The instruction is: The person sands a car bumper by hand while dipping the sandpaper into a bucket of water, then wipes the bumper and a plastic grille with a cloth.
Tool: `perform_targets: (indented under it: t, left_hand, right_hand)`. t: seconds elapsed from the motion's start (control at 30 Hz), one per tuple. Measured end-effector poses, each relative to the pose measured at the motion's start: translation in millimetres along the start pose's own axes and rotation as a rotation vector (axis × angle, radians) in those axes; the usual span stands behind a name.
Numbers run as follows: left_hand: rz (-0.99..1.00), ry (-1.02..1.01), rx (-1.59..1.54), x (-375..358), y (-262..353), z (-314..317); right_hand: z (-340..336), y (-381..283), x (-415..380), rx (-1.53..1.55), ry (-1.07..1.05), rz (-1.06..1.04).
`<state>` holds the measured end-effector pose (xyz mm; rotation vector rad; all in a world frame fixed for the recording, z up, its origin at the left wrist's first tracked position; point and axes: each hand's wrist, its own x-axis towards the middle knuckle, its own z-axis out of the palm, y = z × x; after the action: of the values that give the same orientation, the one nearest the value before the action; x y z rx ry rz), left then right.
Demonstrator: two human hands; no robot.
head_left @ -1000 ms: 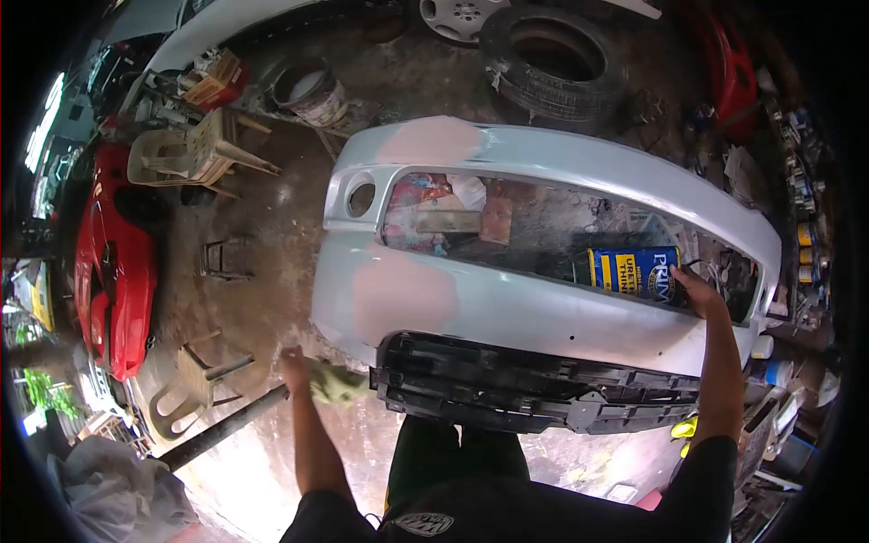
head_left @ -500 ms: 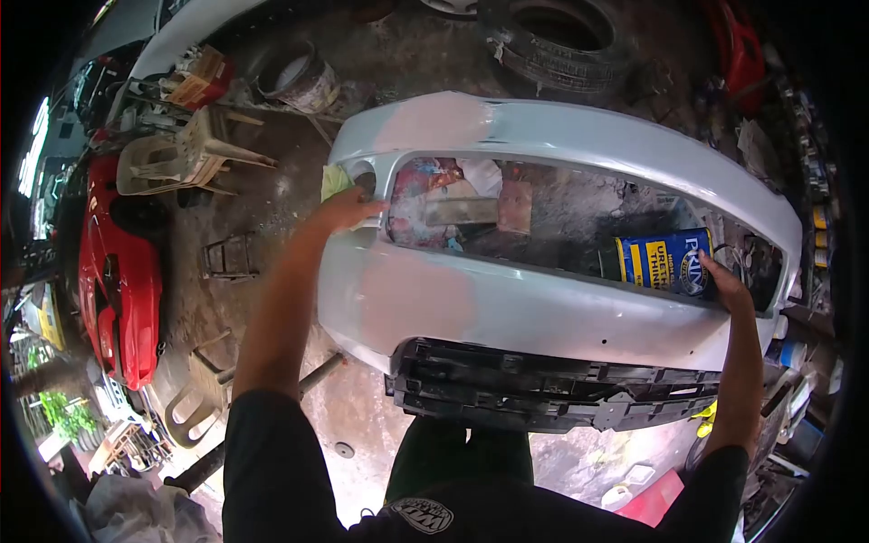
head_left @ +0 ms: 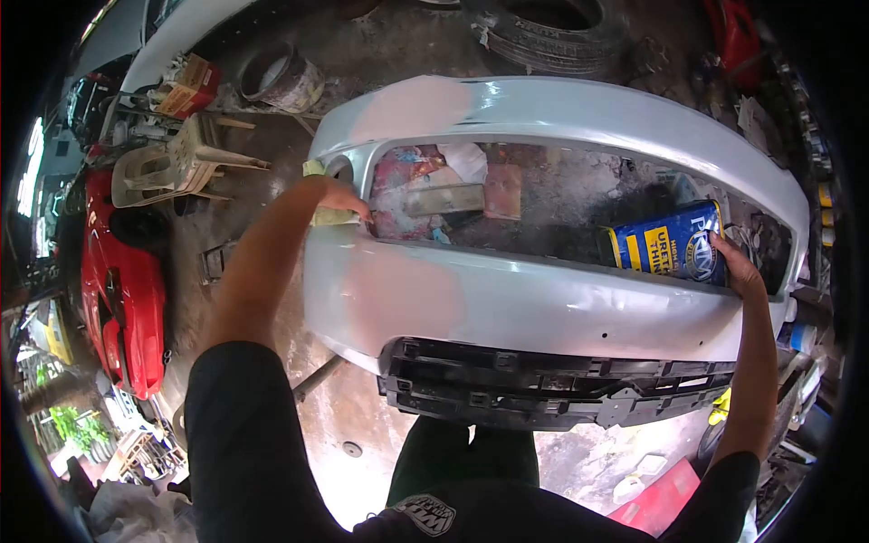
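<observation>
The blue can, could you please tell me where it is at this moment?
In the head view, the blue can is right of centre, seen through the long opening of the bumper, with the right hand at the can's right end.

2 hnds (head_left: 342, 195) – 2 pnk patches (head_left: 398, 297)

Kinda dim up top, blown out on floor (head_left: 362, 480) below.
Bends fisheye-style toward black corners, shines along top edge of bumper (head_left: 534, 294).
</observation>
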<state>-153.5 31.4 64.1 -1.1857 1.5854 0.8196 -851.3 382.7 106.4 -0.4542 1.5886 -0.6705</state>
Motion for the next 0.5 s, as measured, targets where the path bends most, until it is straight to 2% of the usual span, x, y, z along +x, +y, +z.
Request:
perform_targets:
  t: [0.1,0.13,0.23,0.33,0.43,0.5]
  left_hand:
    - [0.003,0.041,-0.001,-5,-1,0]
    - [0.092,0.036,-0.043,-8,1,-1]
    - [-0.03,0.111,-0.094,-29,14,-1]
    - [0.215,0.012,-0.087,-2,-13,2]
    - [-0.01,0.089,-0.065,-34,17,1]
    - [0.01,0.062,-0.081,-22,19,-8]
  right_hand:
    - [-1,0,-1,-0.017,0.011,0.004]
    - [-2,-1,-1,-0.015,0.022,0.01]
    - [8,-7,-7,0.055,0.056,0.022]
    - [6,1,-2,0.064,0.1,0.027]
    - [5,-3,-2,-0.004,0.053,0.017]
    - [2,3,-3,0.058,0.06,0.027]
